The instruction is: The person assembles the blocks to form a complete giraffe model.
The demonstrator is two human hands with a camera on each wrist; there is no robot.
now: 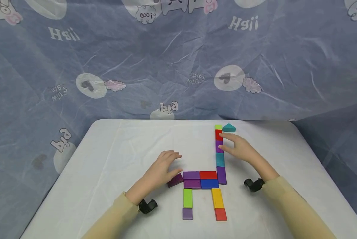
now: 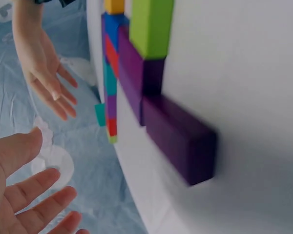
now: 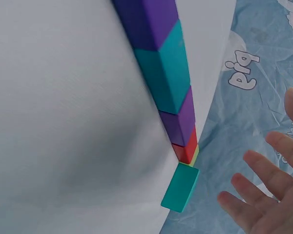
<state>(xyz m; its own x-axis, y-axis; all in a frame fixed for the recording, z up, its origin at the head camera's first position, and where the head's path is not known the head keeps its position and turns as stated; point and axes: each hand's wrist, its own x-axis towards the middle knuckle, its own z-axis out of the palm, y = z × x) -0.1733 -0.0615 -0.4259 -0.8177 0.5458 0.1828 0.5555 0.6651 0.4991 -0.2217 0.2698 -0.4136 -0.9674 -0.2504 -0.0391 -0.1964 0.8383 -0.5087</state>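
Coloured blocks lie flat on the white table in a figure. A tall column runs away from me: a dark purple block (image 1: 221, 175), a teal block (image 3: 161, 73), a purple block (image 3: 179, 119), a red block (image 1: 218, 135) and a lime block (image 1: 218, 127). Beside its far end is a teal triangular block (image 1: 229, 128). My right hand (image 1: 241, 147) hovers by the upper column, fingers extended, holding nothing. My left hand (image 1: 159, 169) is over the slanted dark purple block (image 2: 180, 139), apart from it in the left wrist view, its fingers loose and spread.
Two rows of purple, red and blue blocks (image 1: 209, 183) form the middle. Below stand two legs, a green block (image 1: 187, 198) over a purple one and a yellow block (image 1: 217, 198) over a red one. A patterned blue sheet (image 1: 178, 59) hangs behind the table (image 1: 136, 139).
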